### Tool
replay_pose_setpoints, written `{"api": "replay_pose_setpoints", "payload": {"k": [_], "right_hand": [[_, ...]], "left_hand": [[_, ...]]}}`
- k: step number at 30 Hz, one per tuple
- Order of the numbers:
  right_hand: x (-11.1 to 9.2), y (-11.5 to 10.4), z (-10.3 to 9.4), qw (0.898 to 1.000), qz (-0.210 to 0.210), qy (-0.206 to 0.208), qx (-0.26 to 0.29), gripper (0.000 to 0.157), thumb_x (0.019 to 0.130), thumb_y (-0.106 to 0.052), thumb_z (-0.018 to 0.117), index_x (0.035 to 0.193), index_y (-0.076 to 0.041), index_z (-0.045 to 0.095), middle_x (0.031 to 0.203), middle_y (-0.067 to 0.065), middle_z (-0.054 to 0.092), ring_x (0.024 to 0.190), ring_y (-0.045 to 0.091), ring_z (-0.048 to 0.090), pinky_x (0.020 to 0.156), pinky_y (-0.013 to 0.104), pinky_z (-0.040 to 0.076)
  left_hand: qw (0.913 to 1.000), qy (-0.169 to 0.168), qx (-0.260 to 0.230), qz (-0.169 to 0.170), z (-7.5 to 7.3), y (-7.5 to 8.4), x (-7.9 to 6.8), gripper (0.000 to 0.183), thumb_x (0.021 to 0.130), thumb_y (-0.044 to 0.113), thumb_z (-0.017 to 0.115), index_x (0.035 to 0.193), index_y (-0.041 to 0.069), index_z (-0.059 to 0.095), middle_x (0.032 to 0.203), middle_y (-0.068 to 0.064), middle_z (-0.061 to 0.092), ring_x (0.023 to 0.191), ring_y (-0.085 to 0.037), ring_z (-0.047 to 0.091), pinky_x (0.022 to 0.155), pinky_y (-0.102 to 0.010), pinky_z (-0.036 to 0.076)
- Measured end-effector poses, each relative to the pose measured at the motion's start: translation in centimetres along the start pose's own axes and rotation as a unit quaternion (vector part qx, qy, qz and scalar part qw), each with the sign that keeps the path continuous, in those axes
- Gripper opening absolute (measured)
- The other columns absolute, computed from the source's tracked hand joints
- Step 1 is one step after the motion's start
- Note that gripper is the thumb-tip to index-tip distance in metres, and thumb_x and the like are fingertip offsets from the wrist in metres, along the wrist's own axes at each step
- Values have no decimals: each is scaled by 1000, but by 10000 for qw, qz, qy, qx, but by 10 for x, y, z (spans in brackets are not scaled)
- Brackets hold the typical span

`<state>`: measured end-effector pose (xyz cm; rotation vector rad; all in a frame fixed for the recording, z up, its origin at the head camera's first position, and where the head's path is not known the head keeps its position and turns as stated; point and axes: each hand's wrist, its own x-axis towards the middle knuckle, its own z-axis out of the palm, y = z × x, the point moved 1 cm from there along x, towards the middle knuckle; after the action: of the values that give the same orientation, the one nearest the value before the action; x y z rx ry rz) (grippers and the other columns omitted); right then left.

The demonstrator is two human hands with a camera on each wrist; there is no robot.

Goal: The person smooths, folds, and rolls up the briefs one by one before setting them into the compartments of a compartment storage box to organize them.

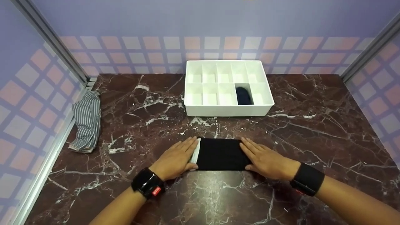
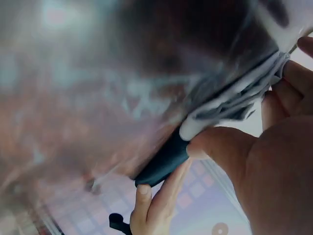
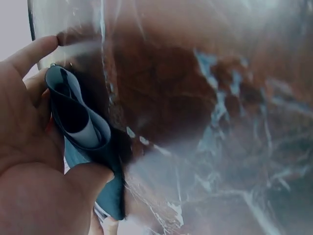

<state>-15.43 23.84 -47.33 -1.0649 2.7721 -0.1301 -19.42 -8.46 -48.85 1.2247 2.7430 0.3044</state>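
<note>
A folded black cloth (image 1: 222,154) lies flat on the marble-patterned table between my two hands. My left hand (image 1: 176,157) rests at its left end, over a white strip, fingers straight and thumb at the near corner. At the right end is my right hand (image 1: 265,157), with straight fingers along the edge and the thumb near the front corner. In the left wrist view, grey-white layers (image 2: 230,100) bunch at the cloth's end beside the thumb. The right wrist view shows the looped, layered end of the dark cloth (image 3: 112,191) against the palm.
Behind the cloth stands a white divided box (image 1: 229,111) with two rows of compartments. One front compartment holds a dark navy cloth item (image 1: 243,96). A grey-and-white striped cloth (image 1: 87,122) lies at the left, by the side wall. Tiled-pattern walls (image 1: 131,47) enclose the table.
</note>
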Motion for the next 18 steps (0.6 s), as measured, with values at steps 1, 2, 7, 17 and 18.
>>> {"api": "replay_pose_setpoints", "payload": {"k": [1,2,7,17,18], "right_hand": [[0,0,1,10000,7,-2,-14,69,93,-33,52,140,10,25,147,30,17,134,43,22,99,55,33],[-1,-1,1,10000,22,-17,-41,70,93,-33,52,140,10,24,147,30,16,134,43,22,99,55,33],[-1,-2,-1,9999,-15,102,-45,68,93,-30,54,139,11,27,145,33,18,132,45,24,99,55,33],[14,21,-8,9955,327,517,-719,54,93,-23,53,141,-7,36,147,28,20,132,43,25,97,55,35],[17,24,-9,9948,374,567,-756,54,92,-23,53,141,-9,37,147,28,20,131,44,26,96,56,36]], "left_hand": [[10000,12,-55,8,0,-1,0,82,88,48,52,145,-1,18,150,-18,19,137,-32,22,108,-48,22],[9999,38,-101,19,0,-1,0,82,88,48,52,145,0,18,150,-19,20,137,-32,22,108,-48,22],[9999,86,27,83,-1,1,-1,76,88,47,53,146,8,24,151,-19,16,136,-33,24,107,-48,25],[9974,-424,580,-77,-9,34,-12,76,87,55,47,141,4,33,153,-5,17,131,-34,31,102,-51,31],[9971,-461,606,-41,-9,39,-12,76,86,56,48,141,5,33,152,-5,19,131,-34,32,103,-51,31]]}}
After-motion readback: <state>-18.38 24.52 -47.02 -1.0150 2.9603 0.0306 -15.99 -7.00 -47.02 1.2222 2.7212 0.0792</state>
